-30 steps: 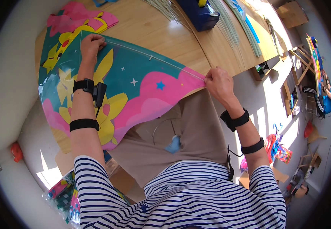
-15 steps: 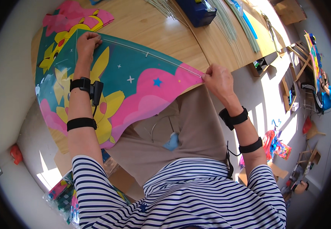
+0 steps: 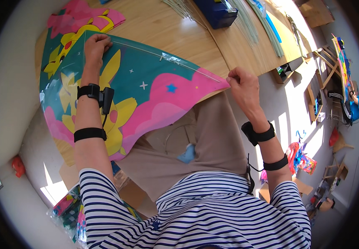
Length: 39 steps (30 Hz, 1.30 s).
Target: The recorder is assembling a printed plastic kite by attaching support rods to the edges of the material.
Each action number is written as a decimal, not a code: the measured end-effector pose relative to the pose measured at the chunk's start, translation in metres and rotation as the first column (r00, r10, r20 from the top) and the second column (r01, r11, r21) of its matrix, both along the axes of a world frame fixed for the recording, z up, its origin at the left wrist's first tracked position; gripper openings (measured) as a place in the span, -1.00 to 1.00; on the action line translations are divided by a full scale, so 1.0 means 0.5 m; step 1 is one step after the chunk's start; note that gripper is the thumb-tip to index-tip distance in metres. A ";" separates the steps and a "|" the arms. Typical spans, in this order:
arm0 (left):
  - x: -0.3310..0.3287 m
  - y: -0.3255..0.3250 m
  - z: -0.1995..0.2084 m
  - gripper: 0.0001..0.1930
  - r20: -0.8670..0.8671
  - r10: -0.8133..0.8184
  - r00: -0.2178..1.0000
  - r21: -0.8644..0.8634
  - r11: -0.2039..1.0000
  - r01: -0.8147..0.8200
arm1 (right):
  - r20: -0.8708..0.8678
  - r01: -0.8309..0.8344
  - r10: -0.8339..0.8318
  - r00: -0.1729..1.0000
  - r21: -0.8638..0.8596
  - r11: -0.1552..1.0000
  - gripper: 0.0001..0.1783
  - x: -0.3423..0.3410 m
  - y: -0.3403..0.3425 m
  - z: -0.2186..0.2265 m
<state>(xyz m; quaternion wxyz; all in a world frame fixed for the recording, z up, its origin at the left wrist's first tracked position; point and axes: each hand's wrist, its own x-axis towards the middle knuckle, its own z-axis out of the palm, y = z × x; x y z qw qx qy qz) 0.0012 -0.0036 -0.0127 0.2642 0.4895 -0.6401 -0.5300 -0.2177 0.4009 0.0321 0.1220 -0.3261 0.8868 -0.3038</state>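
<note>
The printed teal-and-pink sheet (image 3: 158,83) lies over the near edge of the counter (image 3: 154,29), partly overhanging it. The right hand (image 3: 246,88) has its fingers clamped on the pink corner; the left hand (image 3: 95,50) curls its fingers at the top edge, whether gripping I cannot tell

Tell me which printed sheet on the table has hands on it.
The nearer sheet: left hand near its top corner, right hand at its right tip. The other sheet, farther back at upper left, has neither hand on it.
</note>
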 end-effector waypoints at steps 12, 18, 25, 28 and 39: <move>-0.002 0.011 0.008 -0.90 -0.033 0.007 0.999 0.006 1.000 -0.007 | -0.027 -0.207 0.205 0.978 -0.095 0.974 -0.93 0.047 -0.101 -0.048; -0.002 0.010 0.009 -0.91 -0.035 0.022 0.999 0.027 0.999 -0.021 | -0.024 -0.200 0.198 0.980 -0.102 0.975 -0.90 0.036 -0.084 -0.066; 0.002 0.010 0.017 -0.91 0.004 0.015 1.000 -0.007 1.000 -0.015 | 0.074 -0.153 0.162 0.984 -0.116 0.981 -0.90 0.030 -0.074 -0.057; -0.004 0.018 0.017 -0.90 -0.022 0.026 0.999 -0.025 0.999 -0.026 | 0.041 -0.160 0.166 0.985 -0.119 0.980 -0.90 0.028 -0.072 -0.063; -0.010 0.020 0.021 -0.88 0.099 0.036 0.994 -0.111 0.994 -0.025 | 0.003 -0.144 0.145 0.989 -0.122 0.982 -0.89 0.032 -0.071 -0.078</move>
